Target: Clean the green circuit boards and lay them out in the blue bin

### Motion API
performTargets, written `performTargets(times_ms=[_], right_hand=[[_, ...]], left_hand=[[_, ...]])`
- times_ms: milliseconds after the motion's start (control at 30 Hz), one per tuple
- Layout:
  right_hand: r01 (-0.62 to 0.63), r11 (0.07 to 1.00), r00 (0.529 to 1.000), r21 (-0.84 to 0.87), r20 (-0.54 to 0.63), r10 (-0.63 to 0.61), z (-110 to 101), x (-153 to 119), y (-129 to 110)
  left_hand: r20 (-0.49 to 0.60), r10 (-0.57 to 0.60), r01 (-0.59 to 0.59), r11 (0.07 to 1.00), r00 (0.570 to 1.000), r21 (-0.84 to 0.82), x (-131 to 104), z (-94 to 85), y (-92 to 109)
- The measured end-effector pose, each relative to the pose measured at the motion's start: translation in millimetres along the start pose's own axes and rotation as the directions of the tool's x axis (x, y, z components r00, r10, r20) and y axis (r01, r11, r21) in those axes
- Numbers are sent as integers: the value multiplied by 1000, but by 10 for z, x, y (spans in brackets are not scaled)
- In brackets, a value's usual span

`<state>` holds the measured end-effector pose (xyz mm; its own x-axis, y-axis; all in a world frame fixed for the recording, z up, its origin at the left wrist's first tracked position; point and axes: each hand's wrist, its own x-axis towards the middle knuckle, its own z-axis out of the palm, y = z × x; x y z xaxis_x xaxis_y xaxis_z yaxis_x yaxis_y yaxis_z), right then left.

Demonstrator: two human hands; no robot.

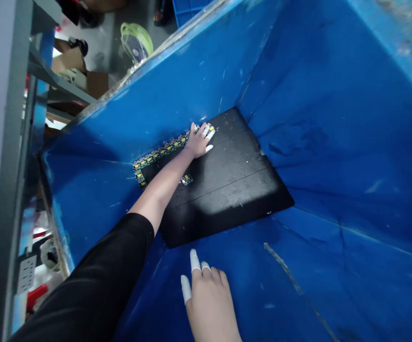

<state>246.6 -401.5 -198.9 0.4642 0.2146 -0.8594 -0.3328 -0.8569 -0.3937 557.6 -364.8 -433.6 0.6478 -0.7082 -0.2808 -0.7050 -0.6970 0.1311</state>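
Deep inside a blue bin, a black sheet [227, 175] covers the bottom. Small circuit boards [161, 151] with yellow parts stand in a row along its far left edge, and a few more turn the corner at the near end. My left hand [200, 141] reaches down to the far end of this row, fingers spread over the last boards, white covers on the thumb and two fingers. One loose board [186, 179] lies on the sheet beside my left forearm. My right hand [211, 299], also with white finger covers, hovers near the bottom of the view, fingers apart and holding nothing visible.
High blue bin walls [320, 95] with worn rims surround the sheet. A strip of tape [284, 266] is stuck on the near wall. Outside to the left are a grey metal frame [4, 142], an opened cardboard box [68, 61] and a green-rimmed basket [138, 40]. A person's foot shows at the top.
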Motion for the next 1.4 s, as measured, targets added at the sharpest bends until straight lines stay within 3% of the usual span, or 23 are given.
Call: performTargets(times_ms=[167, 367, 467, 600, 733, 833, 933, 1200, 1400], right_hand=[[-1, 1000, 1000, -7, 21, 2, -20, -7, -9], [-4, 1000, 999, -24, -34, 4, 3, 1, -2], [-4, 1000, 996, -30, -84, 2, 19, -13, 1], [0, 999, 988, -33, -157, -6, 84, -13, 25], [23, 998, 967, -58, -254, -37, 141, -11, 43], [2, 999, 972, -51, -236, -14, 111, -26, 21], [-13, 999, 979, -39, -206, 5, 44, -45, -10], [7, 999, 967, -42, -255, -18, 63, -45, 6], [-16, 999, 976, -37, -218, 8, 33, -42, -12]], left_hand=[[-1, 15, -15, 999, 1000, 42, -24, 1, -159], [-70, -29, 34, 998, 997, 61, -218, -29, -142], [-135, -84, 92, 994, 987, 56, -527, -34, -72], [-146, -148, 155, 987, 978, 33, -1169, 94, 60], [-67, -84, 84, 996, 994, -4, -1722, 277, 125], [-23, -41, 40, 999, 999, -33, -1920, 340, 122], [-13, -61, 60, 997, 998, -49, -1981, 361, 154], [-53, -330, 328, 944, 943, -48, -1950, 503, 568], [-25, -333, 332, 942, 943, -47, -1768, 529, 810]])
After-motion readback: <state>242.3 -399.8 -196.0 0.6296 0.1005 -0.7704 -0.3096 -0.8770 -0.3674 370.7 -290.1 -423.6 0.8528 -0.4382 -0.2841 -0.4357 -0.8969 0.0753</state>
